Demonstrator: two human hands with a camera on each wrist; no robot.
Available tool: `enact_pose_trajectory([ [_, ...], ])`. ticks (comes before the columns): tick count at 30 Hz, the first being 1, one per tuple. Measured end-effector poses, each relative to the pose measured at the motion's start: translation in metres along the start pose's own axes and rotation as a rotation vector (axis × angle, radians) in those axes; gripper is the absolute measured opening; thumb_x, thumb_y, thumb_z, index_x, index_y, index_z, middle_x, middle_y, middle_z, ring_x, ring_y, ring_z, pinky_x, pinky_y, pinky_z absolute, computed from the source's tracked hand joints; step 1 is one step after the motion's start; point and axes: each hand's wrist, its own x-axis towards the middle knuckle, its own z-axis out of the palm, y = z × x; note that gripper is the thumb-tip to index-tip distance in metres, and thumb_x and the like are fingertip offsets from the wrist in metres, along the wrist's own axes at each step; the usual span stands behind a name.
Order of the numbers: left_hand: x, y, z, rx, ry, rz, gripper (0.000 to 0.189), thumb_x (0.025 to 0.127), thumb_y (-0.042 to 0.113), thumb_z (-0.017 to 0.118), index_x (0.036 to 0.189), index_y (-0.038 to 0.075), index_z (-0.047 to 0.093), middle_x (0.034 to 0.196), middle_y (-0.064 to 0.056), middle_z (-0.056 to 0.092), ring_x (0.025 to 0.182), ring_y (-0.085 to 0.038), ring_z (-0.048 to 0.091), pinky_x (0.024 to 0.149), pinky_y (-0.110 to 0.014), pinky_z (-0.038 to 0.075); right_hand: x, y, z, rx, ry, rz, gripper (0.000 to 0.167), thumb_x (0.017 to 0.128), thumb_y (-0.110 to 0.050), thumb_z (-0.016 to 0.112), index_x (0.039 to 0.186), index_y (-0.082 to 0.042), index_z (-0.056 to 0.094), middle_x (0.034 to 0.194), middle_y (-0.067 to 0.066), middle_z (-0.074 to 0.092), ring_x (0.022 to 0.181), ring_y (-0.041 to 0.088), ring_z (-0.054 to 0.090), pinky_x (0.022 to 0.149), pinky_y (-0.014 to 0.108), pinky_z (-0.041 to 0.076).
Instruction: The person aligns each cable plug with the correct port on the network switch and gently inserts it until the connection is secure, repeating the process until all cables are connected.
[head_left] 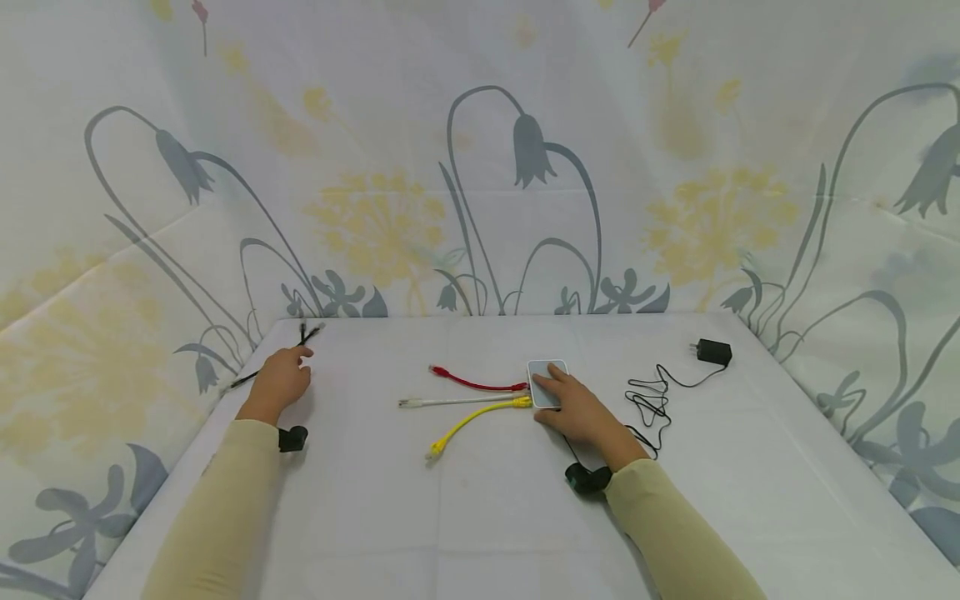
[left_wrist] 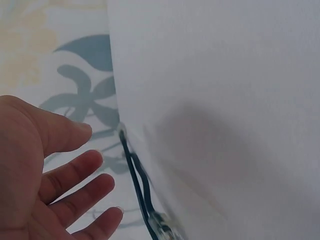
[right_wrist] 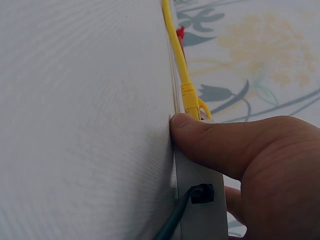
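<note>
My right hand (head_left: 577, 408) holds a small white network switch (head_left: 542, 372), fingers over its top and thumb on its near side. A yellow (head_left: 480, 409), a white (head_left: 457, 402) and a red network cable (head_left: 472, 382) extend left from the switch. In the right wrist view, the thumb lies beside the yellow cable's plug (right_wrist: 189, 100), and a black power cord (right_wrist: 175, 217) enters the same side of the switch. My left hand (head_left: 281, 379) reaches over black network cables (head_left: 311, 335) with clear plugs at the table's far left; its fingers (left_wrist: 90, 192) are spread beside them.
The power cord (head_left: 656, 400) lies in loose loops right of the switch and leads to a black power adapter (head_left: 712, 352). A white cloth covers the table (head_left: 420, 525). Behind it hangs a flower-patterned curtain (head_left: 390, 125).
</note>
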Motion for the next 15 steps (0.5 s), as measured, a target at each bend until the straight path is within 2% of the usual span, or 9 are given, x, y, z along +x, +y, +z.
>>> enact_pose_trajectory([
  [11,-0.004,-0.019,-0.01,0.038,-0.033,-0.133,0.048,0.094,0.007,0.038,0.14,-0.007,0.039,0.135,-0.038,0.042,0.115,-0.053,0.048,0.089,-0.058,0.045,-0.001,0.001,0.001,-0.005,-0.006,0.004,0.065,0.093,-0.032,0.064,0.15,-0.021,0.037,0.162,0.012,0.017,0.146,0.041,0.02,0.113,0.06,0.026],
  [15,-0.004,-0.027,-0.012,0.047,-0.018,-0.171,0.051,0.091,0.006,0.036,0.14,-0.008,0.037,0.134,-0.04,0.042,0.115,-0.055,0.047,0.088,-0.06,0.045,0.0,0.002,0.001,-0.008,-0.005,-0.002,0.065,0.093,-0.033,0.064,0.151,-0.022,0.037,0.162,0.012,0.017,0.146,0.041,0.02,0.113,0.059,0.026],
])
